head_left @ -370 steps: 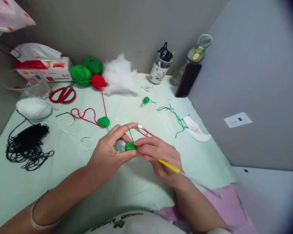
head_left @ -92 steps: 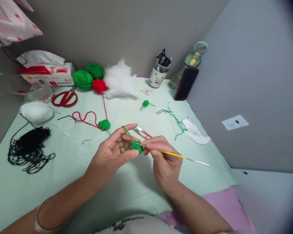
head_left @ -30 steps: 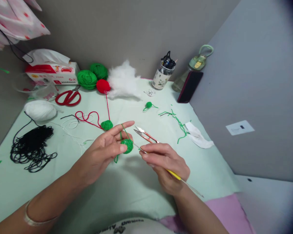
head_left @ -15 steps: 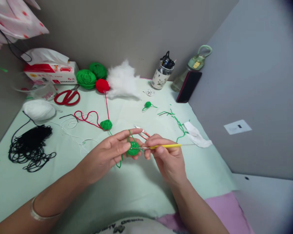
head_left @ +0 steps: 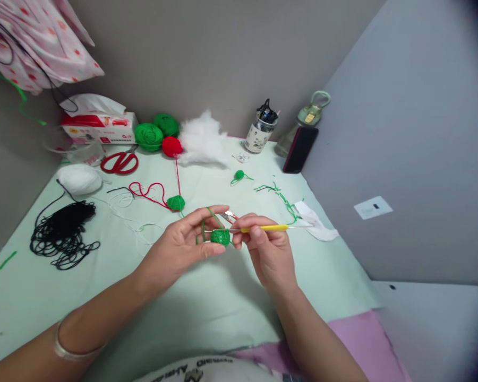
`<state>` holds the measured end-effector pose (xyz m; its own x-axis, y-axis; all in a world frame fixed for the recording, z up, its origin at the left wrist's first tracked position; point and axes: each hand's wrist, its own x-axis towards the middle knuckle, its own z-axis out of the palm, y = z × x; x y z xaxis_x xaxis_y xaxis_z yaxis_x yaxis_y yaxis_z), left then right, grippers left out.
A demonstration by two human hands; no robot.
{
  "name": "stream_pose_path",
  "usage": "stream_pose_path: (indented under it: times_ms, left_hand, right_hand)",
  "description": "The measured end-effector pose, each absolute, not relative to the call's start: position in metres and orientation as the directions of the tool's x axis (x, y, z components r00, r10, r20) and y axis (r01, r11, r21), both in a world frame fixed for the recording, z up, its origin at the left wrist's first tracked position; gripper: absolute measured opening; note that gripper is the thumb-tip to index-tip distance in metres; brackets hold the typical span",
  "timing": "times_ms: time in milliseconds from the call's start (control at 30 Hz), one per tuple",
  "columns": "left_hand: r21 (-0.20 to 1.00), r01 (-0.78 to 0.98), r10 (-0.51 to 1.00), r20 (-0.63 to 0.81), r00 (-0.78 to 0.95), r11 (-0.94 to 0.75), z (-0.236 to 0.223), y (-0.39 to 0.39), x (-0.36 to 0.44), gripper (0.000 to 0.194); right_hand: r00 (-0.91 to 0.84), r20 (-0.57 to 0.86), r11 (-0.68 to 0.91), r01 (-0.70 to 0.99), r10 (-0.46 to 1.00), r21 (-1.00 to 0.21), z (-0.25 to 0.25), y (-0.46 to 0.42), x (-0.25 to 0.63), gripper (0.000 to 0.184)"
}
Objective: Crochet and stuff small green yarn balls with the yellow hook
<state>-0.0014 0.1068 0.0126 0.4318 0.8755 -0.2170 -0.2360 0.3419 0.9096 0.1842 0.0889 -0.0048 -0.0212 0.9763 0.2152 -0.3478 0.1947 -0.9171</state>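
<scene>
My left hand (head_left: 183,241) pinches a small green crochet piece (head_left: 220,237) between thumb and fingers. Green yarn loops over its raised index finger and runs down to the piece. In my right hand (head_left: 269,249) is a crochet hook with a yellow grip (head_left: 265,228), held like a pencil and lying almost level. Its metal tip reaches to the top edge of the green piece. Behind my fingers lie thread snips (head_left: 228,216), partly hidden. A small green yarn ball (head_left: 176,203) rests just beyond my left hand.
Red scissors (head_left: 120,162), green yarn balls (head_left: 148,137), a red ball (head_left: 171,146), white stuffing (head_left: 203,140) and a tissue box (head_left: 99,129) stand at the back. Black yarn (head_left: 63,231) lies left. A pen jar (head_left: 258,135), phone (head_left: 300,150) and green yarn scraps (head_left: 284,199) are right.
Since one second ago, the hook has swung from slanting down to nearly level, and my hands have come closer together. The green piece has turned and shifted slightly right. The camera view has shifted.
</scene>
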Motion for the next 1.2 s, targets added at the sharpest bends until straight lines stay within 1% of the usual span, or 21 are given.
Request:
stream_pose_path:
  times_ms: [133, 200, 300, 400, 500, 567, 700, 833, 900, 1033, 1200]
  left_hand:
    - [0.921, -0.252, 0.885, -0.166, 0.435, 0.297, 0.018, 0.101, -0.003, 0.063]
    - [0.918, -0.269, 0.881, -0.147, 0.449, 0.291, 0.022, 0.097, -0.005, 0.065]
    - [0.904, -0.313, 0.873, -0.117, 0.474, 0.292, 0.028, 0.087, -0.006, 0.063]
    - [0.887, -0.354, 0.873, -0.103, 0.478, 0.298, 0.033, 0.072, -0.005, 0.054]
    - [0.859, -0.404, 0.871, -0.091, 0.482, 0.313, 0.032, 0.056, -0.003, 0.047]
    - [0.836, -0.437, 0.863, -0.081, 0.498, 0.331, 0.029, 0.045, -0.001, 0.043]
    - [0.786, -0.478, 0.833, -0.082, 0.548, 0.392, 0.025, 0.029, 0.004, 0.035]
    - [0.76, -0.515, 0.818, -0.039, 0.573, 0.397, 0.025, 0.019, 0.009, 0.024]
    - [0.749, -0.529, 0.821, -0.035, 0.57, 0.399, 0.025, 0.017, 0.009, 0.021]
    - [0.743, -0.508, 0.814, -0.085, 0.575, 0.436, 0.023, 0.019, 0.007, 0.022]
    - [0.777, -0.47, 0.829, -0.116, 0.547, 0.419, 0.02, 0.028, 0.006, 0.02]
  right_hand:
    - [-0.056, 0.206, 0.175, -0.344, 0.977, -0.923, 0.005, 0.083, 0.183, 0.014]
    - [-0.074, 0.22, 0.188, -0.304, 0.973, -0.934, 0.011, 0.078, 0.183, 0.01]
    - [-0.079, 0.247, 0.224, -0.22, 0.966, -0.949, 0.02, 0.07, 0.183, 0.011]
    - [-0.038, 0.325, 0.319, -0.12, 0.945, -0.94, 0.024, 0.058, 0.181, 0.013]
    - [0.01, 0.45, 0.449, 0.015, 0.893, -0.893, 0.022, 0.043, 0.178, 0.017]
    - [0.046, 0.504, 0.501, 0.062, 0.862, -0.863, 0.017, 0.033, 0.177, 0.019]
    - [0.14, 0.508, 0.511, 0.011, 0.85, -0.859, 0.005, 0.015, 0.175, 0.017]
    - [0.205, 0.498, 0.517, -0.048, 0.842, -0.855, 0.002, 0.003, 0.173, 0.017]
    - [0.198, 0.482, 0.502, -0.06, 0.853, -0.863, 0.003, 0.0, 0.172, 0.018]
    - [0.159, 0.41, 0.424, -0.071, 0.898, -0.903, 0.007, -0.001, 0.173, 0.013]
    - [0.181, 0.381, 0.401, -0.093, 0.907, -0.911, 0.007, 0.006, 0.172, 0.011]
